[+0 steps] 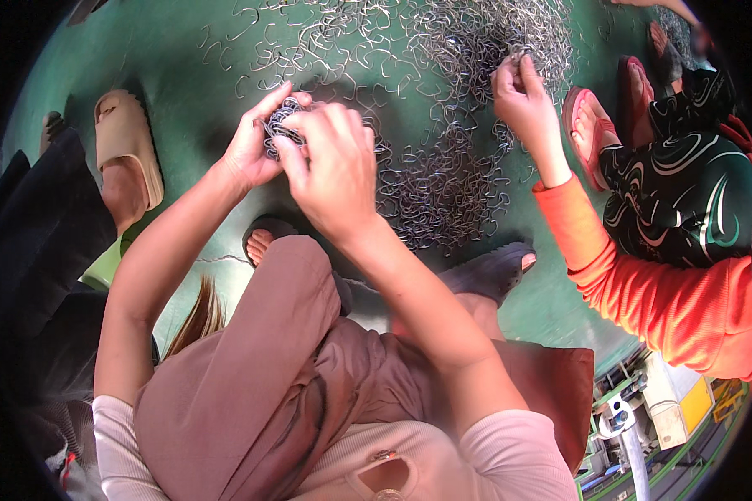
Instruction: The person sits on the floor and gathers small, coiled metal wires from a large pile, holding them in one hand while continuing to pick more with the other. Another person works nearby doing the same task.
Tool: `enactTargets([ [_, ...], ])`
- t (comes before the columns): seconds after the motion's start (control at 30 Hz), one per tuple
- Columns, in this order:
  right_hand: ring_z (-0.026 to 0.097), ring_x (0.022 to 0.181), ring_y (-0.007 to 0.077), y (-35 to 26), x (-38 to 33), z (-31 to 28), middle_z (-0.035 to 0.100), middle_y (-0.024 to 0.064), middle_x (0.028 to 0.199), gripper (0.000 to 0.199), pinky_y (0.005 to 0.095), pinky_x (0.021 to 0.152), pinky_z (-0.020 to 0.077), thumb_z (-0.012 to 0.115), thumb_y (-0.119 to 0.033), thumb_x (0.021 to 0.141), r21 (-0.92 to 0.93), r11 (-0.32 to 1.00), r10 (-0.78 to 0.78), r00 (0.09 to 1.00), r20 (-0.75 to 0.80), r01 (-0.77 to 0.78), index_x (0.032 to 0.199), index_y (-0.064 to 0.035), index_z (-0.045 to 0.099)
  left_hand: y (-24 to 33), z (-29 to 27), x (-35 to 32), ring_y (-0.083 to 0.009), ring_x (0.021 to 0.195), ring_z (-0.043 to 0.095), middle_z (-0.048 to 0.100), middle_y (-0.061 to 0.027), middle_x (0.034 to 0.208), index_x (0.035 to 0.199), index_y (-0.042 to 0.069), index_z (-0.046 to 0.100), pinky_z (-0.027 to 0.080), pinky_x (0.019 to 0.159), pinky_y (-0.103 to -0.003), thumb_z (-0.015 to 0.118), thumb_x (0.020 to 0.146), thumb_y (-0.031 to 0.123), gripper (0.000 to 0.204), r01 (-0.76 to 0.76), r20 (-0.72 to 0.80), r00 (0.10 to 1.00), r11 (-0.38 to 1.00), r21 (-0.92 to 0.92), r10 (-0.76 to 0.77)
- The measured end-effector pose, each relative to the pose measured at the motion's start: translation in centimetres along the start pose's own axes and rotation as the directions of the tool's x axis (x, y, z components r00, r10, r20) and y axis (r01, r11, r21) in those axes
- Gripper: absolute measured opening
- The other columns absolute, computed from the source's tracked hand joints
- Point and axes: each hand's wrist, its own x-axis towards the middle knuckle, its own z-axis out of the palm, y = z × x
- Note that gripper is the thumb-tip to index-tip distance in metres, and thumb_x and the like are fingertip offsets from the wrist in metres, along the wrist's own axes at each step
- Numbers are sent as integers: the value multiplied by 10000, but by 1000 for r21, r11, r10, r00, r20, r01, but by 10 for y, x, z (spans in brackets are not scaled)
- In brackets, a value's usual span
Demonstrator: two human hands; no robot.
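Observation:
A clump of bent metal hooks (282, 125) sits in my left hand (255, 142), whose fingers curl up around it. My right hand (332, 159) comes over from the other side, thumb and fingers closed on the same clump. Which hooks each finger pinches is hidden. Just right of my hands, a darker heap of metal hooks (439, 188) lies on the green floor (184, 50). Beyond it spreads a larger, shinier pile of hooks (476, 42), with single ones scattered to the left.
At the right, a person in an orange sleeve (618, 275) holds a hand (526, 104) over the large pile. Their red sandals (589, 138) stand beside it. On the left is another person's tan slide (129, 146). My dark sandal (493, 271) rests near the heap.

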Motion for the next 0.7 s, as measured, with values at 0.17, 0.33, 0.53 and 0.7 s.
enactTargets([
  [0.17,431,1184,285,77,-38,-41,483,94,1196,439,421,943,343,672,-183,746,-183,949,-231,960,158,258,1158,-147,525,5,10,0,-222,760,585,584,-102,953,851,101,535,459,451,-264,471,919,375,289,-9,-34,999,996,83,12],
  [0.33,242,1355,233,149,-77,-97,314,39,1433,598,492,1089,181,629,-300,799,-296,834,-188,743,642,466,1340,-214,390,10,14,0,-214,743,567,565,-99,963,842,98,522,456,452,-261,465,922,369,288,22,31,999,997,72,-25],
  [0.53,207,1364,252,200,-34,-113,280,31,1453,537,578,1070,101,561,-419,825,-512,784,-142,904,404,352,1332,-323,413,24,15,-13,-211,760,558,550,-93,973,836,106,530,466,462,-258,473,918,366,279,-2,43,999,992,123,-3],
  [0.7,158,1385,238,201,-23,-112,236,10,1480,506,602,1066,56,534,-472,837,-593,708,-188,912,365,383,1320,-374,420,29,20,-31,-195,768,498,472,-73,982,829,116,497,462,424,-239,430,946,346,267,-68,0,998,991,112,69],
])
